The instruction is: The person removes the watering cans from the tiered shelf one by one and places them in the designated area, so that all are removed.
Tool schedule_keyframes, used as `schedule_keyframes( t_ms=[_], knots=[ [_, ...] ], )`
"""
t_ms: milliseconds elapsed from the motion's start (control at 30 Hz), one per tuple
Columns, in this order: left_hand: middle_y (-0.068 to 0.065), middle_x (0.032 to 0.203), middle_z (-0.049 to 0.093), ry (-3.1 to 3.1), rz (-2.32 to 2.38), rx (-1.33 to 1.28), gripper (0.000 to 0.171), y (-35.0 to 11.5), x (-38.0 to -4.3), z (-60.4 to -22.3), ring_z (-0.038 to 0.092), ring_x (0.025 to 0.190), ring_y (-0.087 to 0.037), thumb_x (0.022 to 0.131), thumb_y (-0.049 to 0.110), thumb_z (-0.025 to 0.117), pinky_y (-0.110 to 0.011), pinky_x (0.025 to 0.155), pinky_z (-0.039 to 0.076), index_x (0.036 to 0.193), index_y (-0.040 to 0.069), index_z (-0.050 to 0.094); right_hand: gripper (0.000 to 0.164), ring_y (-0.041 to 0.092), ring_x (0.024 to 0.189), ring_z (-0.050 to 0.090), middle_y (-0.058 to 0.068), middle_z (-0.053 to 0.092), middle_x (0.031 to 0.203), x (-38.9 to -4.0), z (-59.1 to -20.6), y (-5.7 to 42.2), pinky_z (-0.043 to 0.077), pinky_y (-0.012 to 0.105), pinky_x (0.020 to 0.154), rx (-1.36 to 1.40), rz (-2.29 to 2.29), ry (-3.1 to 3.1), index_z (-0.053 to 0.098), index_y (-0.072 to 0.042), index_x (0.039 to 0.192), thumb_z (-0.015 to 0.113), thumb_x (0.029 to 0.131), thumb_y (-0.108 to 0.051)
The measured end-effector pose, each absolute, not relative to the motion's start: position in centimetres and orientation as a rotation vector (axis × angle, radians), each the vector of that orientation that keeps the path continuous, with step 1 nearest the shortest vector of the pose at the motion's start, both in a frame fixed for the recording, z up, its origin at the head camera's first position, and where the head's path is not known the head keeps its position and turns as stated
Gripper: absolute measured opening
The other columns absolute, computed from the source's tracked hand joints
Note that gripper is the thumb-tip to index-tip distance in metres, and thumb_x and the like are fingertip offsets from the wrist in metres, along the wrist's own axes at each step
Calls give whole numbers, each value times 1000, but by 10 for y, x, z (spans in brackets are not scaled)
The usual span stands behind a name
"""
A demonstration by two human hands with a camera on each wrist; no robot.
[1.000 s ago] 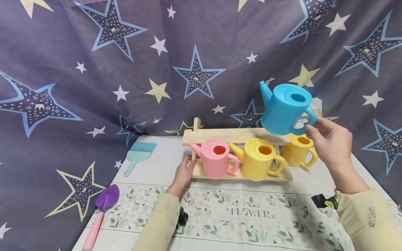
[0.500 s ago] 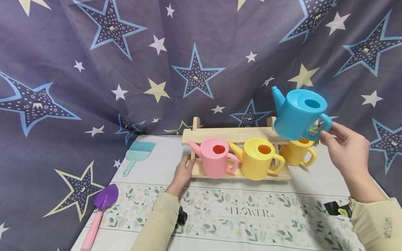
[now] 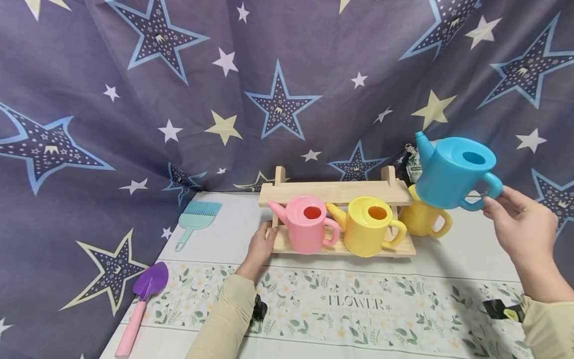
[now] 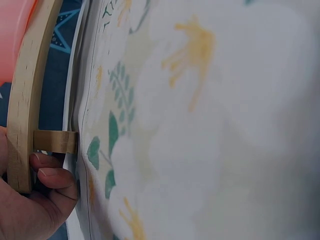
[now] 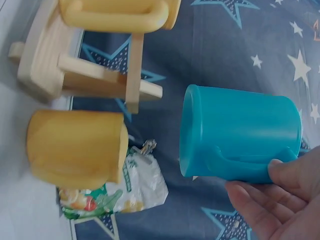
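My right hand pinches the handle of a blue watering can, held up in the air at the right with its spout to the left. In the head view it overlaps a yellow watering can that stands on the table beside the rack. My left hand grips the left end of the wooden rack's lower board, fingers curled under it in the left wrist view. On that board sit a pink watering can and another yellow watering can. The rack's upper board bears nothing.
A printed plastic bag lies behind the yellow can at the right. At the left are a teal brush and a purple trowel with a pink handle. A starry curtain closes off the back.
My right hand has carried the blue watering can rightward and slightly down, away from the rack's upper board. The bag behind shows differently. My left hand stays on the rack.
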State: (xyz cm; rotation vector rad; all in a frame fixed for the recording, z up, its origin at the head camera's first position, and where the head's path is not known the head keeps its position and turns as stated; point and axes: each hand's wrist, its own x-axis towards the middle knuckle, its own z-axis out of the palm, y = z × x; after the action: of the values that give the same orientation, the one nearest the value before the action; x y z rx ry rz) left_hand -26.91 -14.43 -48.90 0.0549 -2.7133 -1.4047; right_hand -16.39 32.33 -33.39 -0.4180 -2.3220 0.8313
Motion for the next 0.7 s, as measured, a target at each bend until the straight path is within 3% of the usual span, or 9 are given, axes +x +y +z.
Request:
schedule_keyframes(
  t_ms=[100, 133, 233, 333, 367, 600, 700],
  knots=[
    [-17, 143, 49, -2711, -1409, 55, 37, -144, -269, -488, 39, 136, -37, 103, 27, 48, -54, 113, 28, 135, 9, 52, 40, -34, 65, 29, 25, 63, 121, -161, -339, 332, 45, 5, 79, -445, 829, -2315, 55, -7, 138, 57, 100, -18],
    [-18, 143, 49, -2705, -1410, 50, 37, -144, -269, -488, 39, 136, -38, 103, 27, 48, -55, 112, 29, 134, 8, 53, 40, -32, 69, 36, 25, 63, 121, -160, -340, 334, 42, 1, 72, -462, 825, -2320, 54, -7, 139, 56, 100, -18],
    [-20, 140, 52, -2686, -1387, 27, 36, -143, -267, -486, 42, 133, -40, 103, 28, 47, -57, 110, 32, 132, 7, 54, 41, -11, 95, 59, 24, 60, 127, -158, -345, 342, 50, 17, 89, -525, 859, -2330, 50, -8, 142, 51, 102, -18],
    [-21, 138, 52, -2673, -1383, 6, 37, -144, -266, -487, 43, 131, -42, 103, 30, 47, -59, 108, 32, 131, 6, 54, 42, 19, 118, 57, 24, 57, 132, -158, -350, 349, 48, 34, 97, -577, 931, -2311, 47, -8, 145, 48, 103, -16],
    [-21, 138, 52, -2671, -1390, 4, 37, -144, -267, -487, 43, 132, -42, 103, 30, 47, -59, 109, 32, 131, 6, 54, 42, 21, 120, 55, 24, 56, 134, -158, -352, 351, 44, 40, 101, -589, 959, -2298, 46, -8, 145, 47, 104, -15],
    [-18, 142, 51, -2705, -1404, 41, 36, -145, -269, -488, 40, 135, -38, 103, 25, 48, -54, 112, 30, 134, 7, 53, 42, -4, 115, 53, 24, 52, 138, -157, -366, 367, 42, 33, 104, -584, 1023, -2218, 45, -10, 146, 46, 104, -12],
    [-18, 142, 50, -2715, -1399, 47, 37, -145, -270, -488, 40, 135, -37, 103, 26, 48, -54, 112, 30, 135, 7, 52, 41, -13, 107, 51, 17, 58, 133, -157, -371, 373, 43, 31, 104, -580, 1025, -2192, 47, -8, 144, 46, 103, -10]
  ],
)
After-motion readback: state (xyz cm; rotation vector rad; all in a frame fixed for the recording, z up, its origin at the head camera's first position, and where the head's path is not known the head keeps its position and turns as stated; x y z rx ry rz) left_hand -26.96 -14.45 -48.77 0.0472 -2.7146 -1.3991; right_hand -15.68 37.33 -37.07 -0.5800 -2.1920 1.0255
